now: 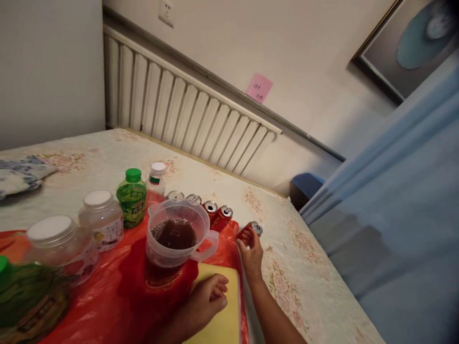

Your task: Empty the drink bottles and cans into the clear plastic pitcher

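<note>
The red can (pixel 245 231) is at right, beside the red sheet (pixel 89 310), grasped round its side by the right hand (pixel 251 258). Judged light, stiff but dentable, and slippery if damp; mid-body is the sound hold. Whether its base bears on the bench (pixel 304 286) cannot be told. The left hand (pixel 202 301) holds nothing, fingers loosely curled, over the smooth yellow pad (pixel 232 310). Left of the can: a jug (pixel 158 255), translucent plastic, loop-handled, with dark, frothy liquid. Further left, rounded clear jars (pixel 101 215), white-lidded. Sheet glossy, wrinkled; bench covering floral.
</note>
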Action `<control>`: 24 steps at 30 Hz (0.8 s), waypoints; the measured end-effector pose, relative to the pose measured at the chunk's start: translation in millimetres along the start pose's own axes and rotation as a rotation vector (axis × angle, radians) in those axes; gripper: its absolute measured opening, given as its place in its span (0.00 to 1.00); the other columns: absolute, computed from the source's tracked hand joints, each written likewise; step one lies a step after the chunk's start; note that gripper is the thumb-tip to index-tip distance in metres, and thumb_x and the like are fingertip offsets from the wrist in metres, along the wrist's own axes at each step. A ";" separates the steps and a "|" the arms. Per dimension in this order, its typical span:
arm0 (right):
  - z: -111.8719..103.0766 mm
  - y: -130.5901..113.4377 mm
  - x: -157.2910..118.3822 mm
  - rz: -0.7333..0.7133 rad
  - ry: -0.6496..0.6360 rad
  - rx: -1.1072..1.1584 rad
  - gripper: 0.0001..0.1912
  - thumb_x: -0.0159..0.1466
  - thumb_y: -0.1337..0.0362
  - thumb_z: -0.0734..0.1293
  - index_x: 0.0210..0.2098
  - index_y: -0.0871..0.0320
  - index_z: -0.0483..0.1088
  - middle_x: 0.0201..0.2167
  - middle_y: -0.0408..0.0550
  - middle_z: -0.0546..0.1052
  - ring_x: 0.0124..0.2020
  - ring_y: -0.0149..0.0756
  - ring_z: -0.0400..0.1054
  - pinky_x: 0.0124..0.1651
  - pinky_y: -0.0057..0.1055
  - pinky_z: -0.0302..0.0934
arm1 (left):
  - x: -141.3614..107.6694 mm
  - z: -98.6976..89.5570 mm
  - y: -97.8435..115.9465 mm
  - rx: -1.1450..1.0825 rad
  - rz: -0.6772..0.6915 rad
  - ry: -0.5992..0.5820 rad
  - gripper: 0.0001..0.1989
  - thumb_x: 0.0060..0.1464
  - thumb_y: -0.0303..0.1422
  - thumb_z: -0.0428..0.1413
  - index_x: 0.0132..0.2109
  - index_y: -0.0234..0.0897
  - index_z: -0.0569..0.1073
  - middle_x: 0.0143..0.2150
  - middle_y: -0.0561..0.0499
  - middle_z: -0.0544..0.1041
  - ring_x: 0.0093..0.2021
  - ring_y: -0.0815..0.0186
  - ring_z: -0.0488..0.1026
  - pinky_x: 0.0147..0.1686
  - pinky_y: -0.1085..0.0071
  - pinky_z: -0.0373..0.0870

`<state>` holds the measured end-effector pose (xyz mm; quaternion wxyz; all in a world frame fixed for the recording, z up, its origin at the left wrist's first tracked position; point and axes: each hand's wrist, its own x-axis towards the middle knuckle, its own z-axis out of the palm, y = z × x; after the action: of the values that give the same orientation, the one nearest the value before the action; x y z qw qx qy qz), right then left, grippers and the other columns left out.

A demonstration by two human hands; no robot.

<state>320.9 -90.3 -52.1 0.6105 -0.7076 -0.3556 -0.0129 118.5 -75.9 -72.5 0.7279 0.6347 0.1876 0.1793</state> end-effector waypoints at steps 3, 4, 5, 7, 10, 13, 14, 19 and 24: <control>25.9 -17.0 8.9 -0.027 -0.064 0.024 0.30 0.53 0.58 0.70 0.53 0.61 0.65 0.42 0.54 0.77 0.40 0.41 0.73 0.45 0.38 0.68 | 0.1 -0.1 -2.6 0.004 0.003 -0.001 0.19 0.45 0.29 0.55 0.47 0.34 0.70 0.42 0.46 0.74 0.42 0.61 0.72 0.44 0.65 0.69; 33.6 -20.5 11.8 -0.039 -0.064 0.009 0.30 0.53 0.58 0.70 0.53 0.61 0.65 0.41 0.54 0.77 0.41 0.42 0.73 0.45 0.38 0.68 | 0.0 -0.2 -3.2 0.006 0.004 -0.002 0.19 0.44 0.29 0.55 0.47 0.34 0.70 0.42 0.46 0.74 0.42 0.61 0.72 0.44 0.66 0.69; 40.6 -22.9 14.8 -0.050 -0.055 -0.022 0.30 0.52 0.58 0.71 0.53 0.61 0.66 0.41 0.54 0.77 0.41 0.42 0.73 0.46 0.39 0.68 | -0.1 -0.3 -3.6 0.007 0.005 -0.002 0.19 0.44 0.29 0.55 0.47 0.35 0.70 0.42 0.46 0.74 0.42 0.62 0.72 0.44 0.66 0.68; 52.7 -24.4 21.8 -0.060 -0.034 -0.101 0.33 0.50 0.58 0.72 0.54 0.61 0.66 0.44 0.56 0.76 0.42 0.44 0.72 0.47 0.40 0.67 | -0.6 -0.8 -4.2 0.008 0.007 -0.001 0.19 0.44 0.29 0.55 0.47 0.35 0.70 0.42 0.47 0.74 0.42 0.62 0.71 0.44 0.66 0.68; 66.7 -21.6 34.9 -0.046 -0.034 -0.180 0.38 0.47 0.57 0.73 0.56 0.63 0.64 0.51 0.60 0.73 0.45 0.46 0.71 0.48 0.41 0.66 | -1.9 -2.2 -4.8 0.015 0.007 -0.006 0.18 0.45 0.28 0.55 0.47 0.35 0.70 0.41 0.47 0.74 0.42 0.62 0.71 0.45 0.66 0.68; 76.4 -17.2 47.5 -0.050 -0.049 -0.190 0.41 0.45 0.57 0.74 0.56 0.62 0.64 0.53 0.60 0.73 0.51 0.49 0.69 0.52 0.43 0.63 | -4.0 -3.7 -2.7 0.024 0.013 -0.020 0.19 0.46 0.28 0.55 0.48 0.34 0.70 0.43 0.46 0.73 0.44 0.61 0.71 0.46 0.65 0.68; 78.6 -16.0 50.6 -0.055 -0.057 -0.192 0.41 0.44 0.57 0.74 0.56 0.62 0.64 0.53 0.59 0.73 0.52 0.50 0.68 0.55 0.43 0.62 | -4.8 -4.0 -1.1 0.026 0.013 -0.025 0.19 0.46 0.28 0.54 0.49 0.34 0.70 0.43 0.45 0.73 0.44 0.61 0.71 0.46 0.65 0.68; 77.8 -17.2 54.3 -0.059 -0.084 -0.204 0.39 0.45 0.58 0.73 0.55 0.61 0.65 0.53 0.57 0.74 0.53 0.50 0.68 0.58 0.44 0.59 | -8.9 -4.3 6.8 0.020 0.000 -0.043 0.19 0.46 0.28 0.55 0.48 0.34 0.70 0.43 0.45 0.73 0.44 0.61 0.71 0.46 0.65 0.68; 51.4 -34.4 43.0 -0.053 -0.075 -0.214 0.39 0.46 0.58 0.72 0.57 0.63 0.65 0.52 0.58 0.74 0.51 0.49 0.69 0.57 0.43 0.60 | -7.8 -4.9 -3.4 -0.036 0.002 -0.029 0.22 0.47 0.31 0.56 0.52 0.35 0.67 0.45 0.46 0.71 0.45 0.61 0.70 0.47 0.65 0.66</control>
<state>313.7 -24.4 -16.3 0.5170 -0.7591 -0.3935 -0.0405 109.4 -76.0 -76.1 0.7418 0.6241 0.1731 0.1742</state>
